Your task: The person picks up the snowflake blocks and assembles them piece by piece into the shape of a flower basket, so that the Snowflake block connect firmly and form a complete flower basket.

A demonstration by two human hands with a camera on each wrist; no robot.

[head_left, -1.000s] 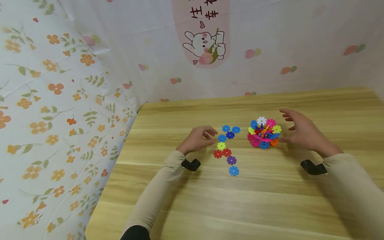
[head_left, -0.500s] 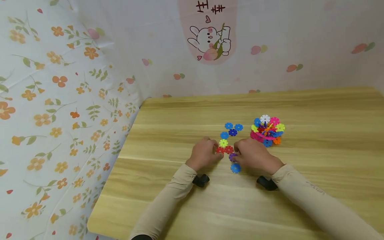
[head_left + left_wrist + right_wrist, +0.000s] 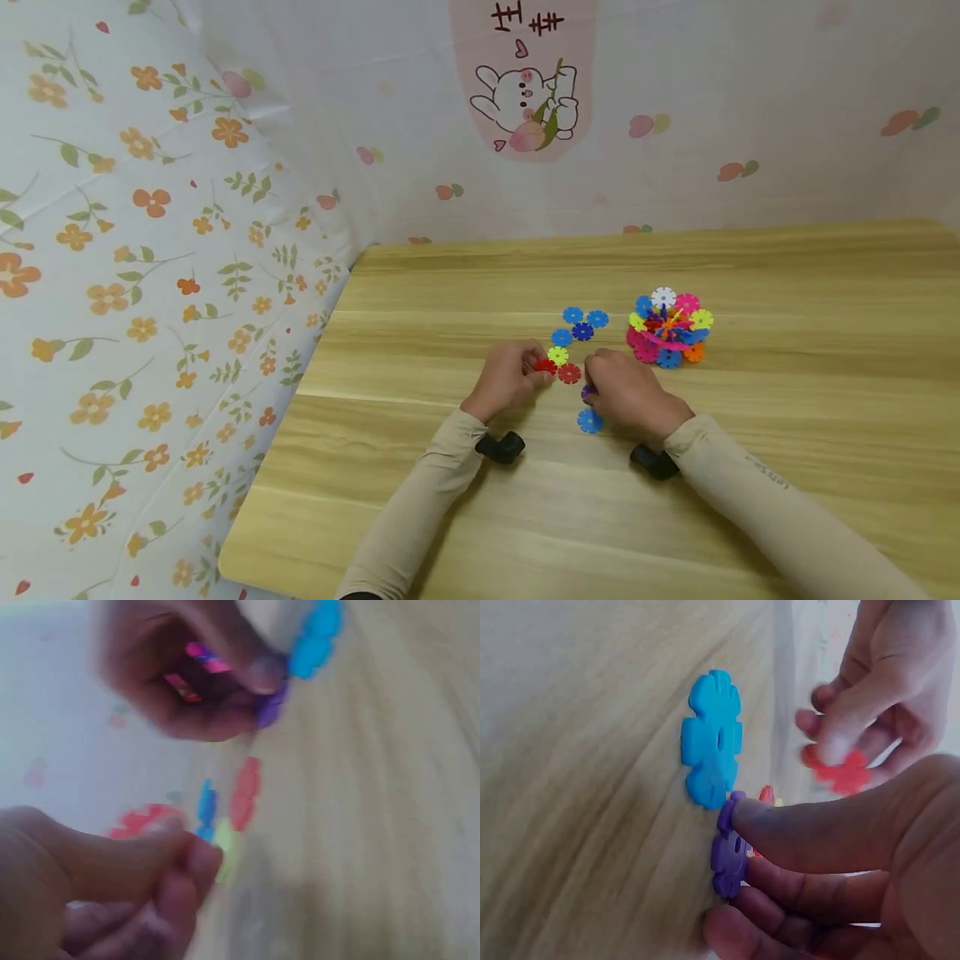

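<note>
My left hand (image 3: 504, 382) pinches a red snowflake disc (image 3: 849, 777) between thumb and fingertips; the disc is lifted off the table. With thumb and fingers, my right hand (image 3: 633, 396) grips a purple snowflake disc (image 3: 729, 859), which is close to the tabletop and partly covered by the thumb. Just nearer than that hand lies a light blue disc (image 3: 590, 421). Between the two hands, flat on the wood, are another red disc (image 3: 569, 373) and a yellow-green disc (image 3: 557, 356).
Farther back on the wooden table (image 3: 420, 333) lie a dark blue disc (image 3: 582, 332) and several light blue discs (image 3: 562, 337). A multicoloured ball of interlocked discs (image 3: 670, 333) stands to the right. Printed cloth (image 3: 337, 125) hangs behind and left of the table.
My right hand has come left from beside the multicoloured ball to the purple disc and gripped it. My left hand has moved nearer my body and lifted the left red disc.
</note>
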